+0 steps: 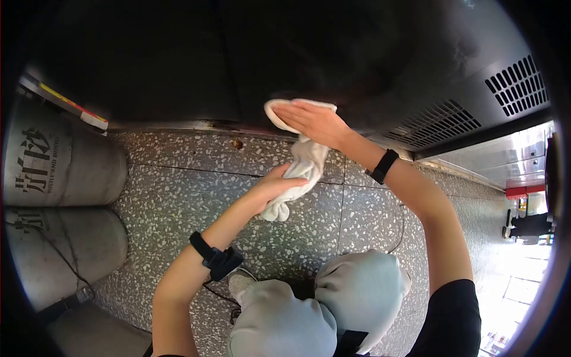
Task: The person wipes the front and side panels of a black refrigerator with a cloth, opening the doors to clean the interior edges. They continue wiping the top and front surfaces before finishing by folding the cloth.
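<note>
My right hand (314, 121) lies flat on the top of a white cloth (304, 159) and presses it against the lower part of a dark steel cabinet front (333, 53). The cloth hangs down from there, and my left hand (275, 185) grips its lower end. Both wrists wear black bands. My knees in light grey trousers (324, 303) show at the bottom, close to the cabinet.
The floor is speckled terrazzo (178, 196). Two metal cylinders with printed characters (56, 160) lie at the left. Vent slots (476, 107) run along the cabinet's right side. A small brown spot (237, 143) sits at the cabinet's base. A bright doorway is at far right.
</note>
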Demonstrator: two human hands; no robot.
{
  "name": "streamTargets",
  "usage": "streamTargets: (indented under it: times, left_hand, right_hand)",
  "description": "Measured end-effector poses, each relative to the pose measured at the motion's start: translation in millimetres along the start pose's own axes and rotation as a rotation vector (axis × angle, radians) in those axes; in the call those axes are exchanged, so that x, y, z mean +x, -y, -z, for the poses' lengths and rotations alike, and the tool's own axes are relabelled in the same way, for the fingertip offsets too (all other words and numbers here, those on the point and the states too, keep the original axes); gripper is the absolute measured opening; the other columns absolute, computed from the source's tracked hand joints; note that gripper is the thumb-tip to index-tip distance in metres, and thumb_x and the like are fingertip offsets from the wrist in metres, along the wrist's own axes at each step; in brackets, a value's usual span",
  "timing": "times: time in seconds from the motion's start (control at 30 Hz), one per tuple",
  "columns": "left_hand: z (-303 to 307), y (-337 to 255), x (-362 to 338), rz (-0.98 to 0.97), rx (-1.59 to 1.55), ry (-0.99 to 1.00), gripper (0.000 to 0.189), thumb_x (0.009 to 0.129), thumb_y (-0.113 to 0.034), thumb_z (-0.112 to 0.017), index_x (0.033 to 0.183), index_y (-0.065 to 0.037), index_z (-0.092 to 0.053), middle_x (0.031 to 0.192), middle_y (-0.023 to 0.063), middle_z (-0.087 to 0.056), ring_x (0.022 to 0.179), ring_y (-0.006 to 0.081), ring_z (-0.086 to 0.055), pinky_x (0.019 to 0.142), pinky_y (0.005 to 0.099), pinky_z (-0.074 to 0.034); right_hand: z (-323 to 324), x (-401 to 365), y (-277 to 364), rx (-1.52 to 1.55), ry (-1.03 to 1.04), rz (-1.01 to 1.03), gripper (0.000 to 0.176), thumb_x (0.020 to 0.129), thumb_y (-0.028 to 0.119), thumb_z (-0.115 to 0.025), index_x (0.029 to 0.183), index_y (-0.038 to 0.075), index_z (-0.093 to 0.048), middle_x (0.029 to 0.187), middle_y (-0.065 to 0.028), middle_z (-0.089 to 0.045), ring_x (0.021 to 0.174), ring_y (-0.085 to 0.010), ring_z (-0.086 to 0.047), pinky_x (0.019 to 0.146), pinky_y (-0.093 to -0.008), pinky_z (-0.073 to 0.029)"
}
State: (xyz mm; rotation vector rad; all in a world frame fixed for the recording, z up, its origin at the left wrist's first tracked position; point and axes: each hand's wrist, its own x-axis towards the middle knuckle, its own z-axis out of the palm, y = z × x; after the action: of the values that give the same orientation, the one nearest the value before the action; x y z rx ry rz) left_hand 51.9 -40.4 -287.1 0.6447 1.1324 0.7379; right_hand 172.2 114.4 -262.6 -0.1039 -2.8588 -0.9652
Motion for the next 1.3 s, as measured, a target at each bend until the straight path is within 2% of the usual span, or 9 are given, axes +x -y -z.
streamTargets:
  times: [0.37, 0.53, 0.77, 0.9, 1.0, 1.1, 1.17, 1.23, 1.3]
  left_hand:
    - [21.3, 22.6, -14.8, -0.029, -0.168, -0.078, 0.052, 0.077, -0.013, -0.065, 0.123, 0.000, -0.045, 0.111, 0.0105, -0.057, 0.098, 0.0161, -0.057, 0.081, 0.0263, -0.046]
    - [12.7, 7.6, -39.4, -0.052, -0.118, -0.090, 0.053, 0.078, -0.014, -0.065, 0.124, -0.001, -0.043, 0.111, 0.0083, -0.057, 0.098, 0.0144, -0.056, 0.082, 0.0254, -0.045]
    - [19.8, 16.0, -37.4, -0.073, -0.170, -0.088, 0.055, 0.077, -0.013, -0.066, 0.125, -0.001, -0.043, 0.113, 0.0084, -0.057, 0.100, 0.0154, -0.056, 0.085, 0.0266, -0.045]
    - [18.9, 24.7, -41.1, -0.100, -0.011, -0.080, 0.052, 0.076, -0.011, -0.066, 0.123, -0.001, -0.046, 0.110, 0.0087, -0.058, 0.098, 0.0165, -0.057, 0.084, 0.0274, -0.045]
    - [20.3, 26.1, -44.4, -0.110, 0.087, -0.008, 0.051, 0.075, -0.011, -0.066, 0.121, -0.002, -0.048, 0.110, 0.0080, -0.058, 0.098, 0.0151, -0.056, 0.083, 0.0273, -0.045]
    - [9.6, 17.7, -38.1, -0.093, 0.101, 0.023, 0.050, 0.076, -0.011, -0.066, 0.121, -0.001, -0.048, 0.109, 0.0079, -0.058, 0.097, 0.0145, -0.055, 0.084, 0.0274, -0.044]
    - [0.7, 14.0, -26.9, -0.097, 0.121, 0.036, 0.049, 0.076, -0.011, -0.066, 0.121, -0.001, -0.048, 0.108, 0.0082, -0.058, 0.096, 0.0146, -0.056, 0.083, 0.0274, -0.044]
    - [-6.7, 10.9, -9.4, -0.125, 0.159, -0.007, 0.051, 0.077, -0.012, -0.065, 0.122, 0.001, -0.045, 0.111, 0.0118, -0.057, 0.097, 0.0170, -0.057, 0.082, 0.0274, -0.046]
    - [-14.0, -2.3, -3.3, -0.086, 0.110, -0.059, 0.051, 0.077, -0.012, -0.064, 0.122, 0.001, -0.045, 0.111, 0.0135, -0.058, 0.096, 0.0190, -0.058, 0.080, 0.0283, -0.048]
  right_hand:
    - [-48.8, -16.4, 48.8, -0.061, 0.200, 0.099, 0.057, 0.082, 0.020, -0.041, 0.136, 0.004, -0.032, 0.144, -0.0040, -0.027, 0.133, -0.0142, -0.024, 0.111, -0.0297, -0.016]
    - [9.5, 1.2, 29.7, 0.021, 0.068, -0.230, 0.056, 0.077, 0.019, -0.046, 0.131, 0.004, -0.040, 0.141, -0.0037, -0.033, 0.131, -0.0132, -0.027, 0.108, -0.0348, -0.021]
    - [-56.2, 1.3, 69.8, 0.213, 0.090, -0.171, 0.057, 0.078, 0.018, -0.044, 0.133, 0.005, -0.037, 0.142, -0.0042, -0.031, 0.129, -0.0135, -0.030, 0.110, -0.0307, -0.019]
    - [-29.1, -7.1, 71.8, 0.492, 0.038, -0.196, 0.048, 0.074, 0.011, -0.051, 0.121, 0.007, -0.047, 0.123, -0.0120, -0.047, 0.112, -0.0243, -0.049, 0.100, -0.0357, -0.036]
    - [33.4, -23.5, 58.9, 0.800, 0.376, -0.585, 0.047, 0.069, 0.000, -0.054, 0.115, 0.006, -0.050, 0.112, -0.0152, -0.051, 0.095, -0.0304, -0.058, 0.086, -0.0376, -0.046]
    - [24.0, -79.1, 70.1, 0.900, -0.036, -0.974, 0.048, 0.068, -0.007, -0.048, 0.114, 0.005, -0.051, 0.106, -0.0189, -0.054, 0.093, -0.0318, -0.058, 0.078, -0.0354, -0.049]
    - [31.1, -105.2, 61.0, 0.986, -0.418, -1.086, 0.047, 0.071, -0.011, -0.042, 0.114, 0.005, -0.051, 0.107, -0.0149, -0.057, 0.086, -0.0229, -0.062, 0.076, -0.0331, -0.050]
    - [42.9, -116.4, 56.0, 1.595, -0.626, -1.671, 0.032, 0.085, -0.004, -0.036, 0.114, 0.004, -0.046, 0.111, -0.0105, -0.057, 0.095, -0.0198, -0.060, 0.084, -0.0307, -0.047]
    - [49.4, -110.6, 52.7, 1.984, -0.861, -1.744, 0.029, 0.087, 0.000, -0.038, 0.116, 0.004, -0.041, 0.111, -0.0114, -0.055, 0.097, -0.0181, -0.057, 0.085, -0.0302, -0.047]
